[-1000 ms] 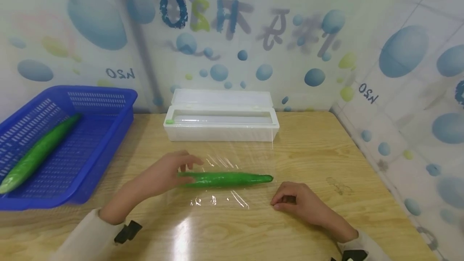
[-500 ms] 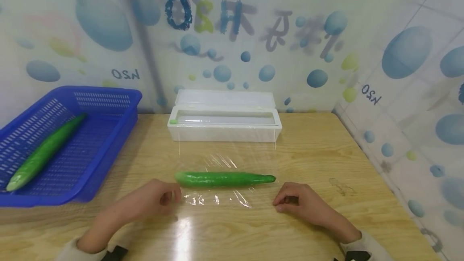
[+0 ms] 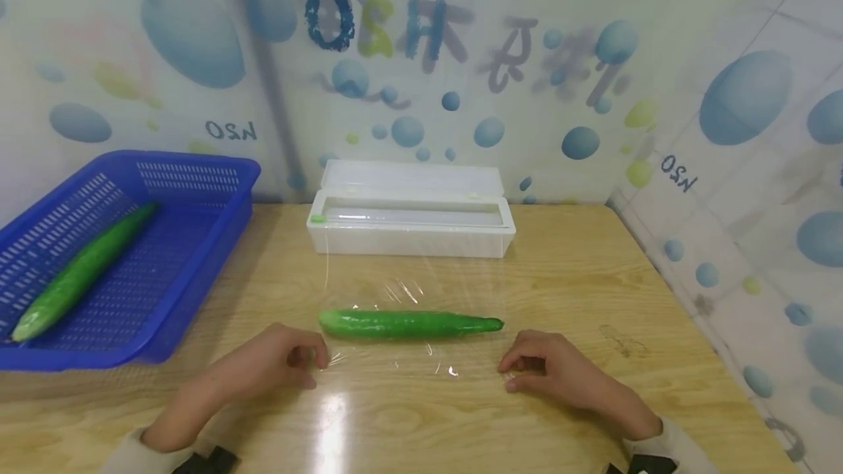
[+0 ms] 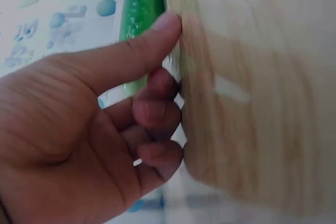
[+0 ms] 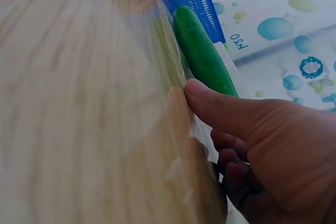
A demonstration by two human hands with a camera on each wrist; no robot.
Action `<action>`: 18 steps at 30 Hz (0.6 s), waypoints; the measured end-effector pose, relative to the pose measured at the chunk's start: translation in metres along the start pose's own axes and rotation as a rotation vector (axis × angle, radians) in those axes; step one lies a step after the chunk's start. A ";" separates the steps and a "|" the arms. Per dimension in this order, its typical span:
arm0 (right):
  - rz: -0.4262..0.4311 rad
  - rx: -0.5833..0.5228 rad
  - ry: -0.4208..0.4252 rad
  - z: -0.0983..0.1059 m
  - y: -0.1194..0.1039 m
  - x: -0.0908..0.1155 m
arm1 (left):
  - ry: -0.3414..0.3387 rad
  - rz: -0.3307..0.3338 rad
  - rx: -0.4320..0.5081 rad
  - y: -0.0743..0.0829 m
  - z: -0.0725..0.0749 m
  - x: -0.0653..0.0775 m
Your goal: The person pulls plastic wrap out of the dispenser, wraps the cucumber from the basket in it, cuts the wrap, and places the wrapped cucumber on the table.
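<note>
A green cucumber (image 3: 408, 325) lies crosswise on a sheet of clear cling film (image 3: 411, 288), which runs out of the white dispenser box (image 3: 411, 242) behind it. My left hand (image 3: 270, 364) pinches the film's near left corner, just in front of the cucumber's pale end. At the near right corner my right hand (image 3: 560, 371) pinches the film between thumb and curled fingers. In the right wrist view the gathered film edge (image 5: 170, 51) stretches between both hands, beside the cucumber (image 5: 202, 51). The left wrist view shows the thumb (image 4: 168, 24) over bent fingers at the film edge.
A blue plastic basket (image 3: 227, 214) with a second cucumber (image 3: 85, 269) in it stands at the left. The dispenser's lid (image 3: 411, 178) is up against the patterned wall (image 3: 461, 79). Wooden tabletop (image 3: 593, 269) extends to the wall on the right.
My left hand has come off the cucumber's left end, moved toward me, and now pinches the film corner. The film's near edge has shifted slightly; my right hand has stayed nearly still.
</note>
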State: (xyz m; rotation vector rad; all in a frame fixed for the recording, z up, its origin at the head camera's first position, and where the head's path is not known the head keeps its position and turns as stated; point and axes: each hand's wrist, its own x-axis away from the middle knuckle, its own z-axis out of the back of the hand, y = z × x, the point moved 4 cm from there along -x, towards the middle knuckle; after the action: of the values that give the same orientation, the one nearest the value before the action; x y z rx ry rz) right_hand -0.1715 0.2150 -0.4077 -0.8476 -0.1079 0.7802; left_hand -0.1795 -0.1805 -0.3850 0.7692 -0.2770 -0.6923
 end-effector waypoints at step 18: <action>-0.062 0.017 0.075 -0.002 -0.013 -0.008 | 0.020 0.028 -0.142 0.001 -0.008 -0.008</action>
State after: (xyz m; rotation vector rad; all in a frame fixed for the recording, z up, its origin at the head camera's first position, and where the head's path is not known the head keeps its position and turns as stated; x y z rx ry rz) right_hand -0.1688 0.2034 -0.3978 -0.8526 -0.0603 0.6898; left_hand -0.1812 -0.1699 -0.3901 0.6353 -0.2178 -0.6704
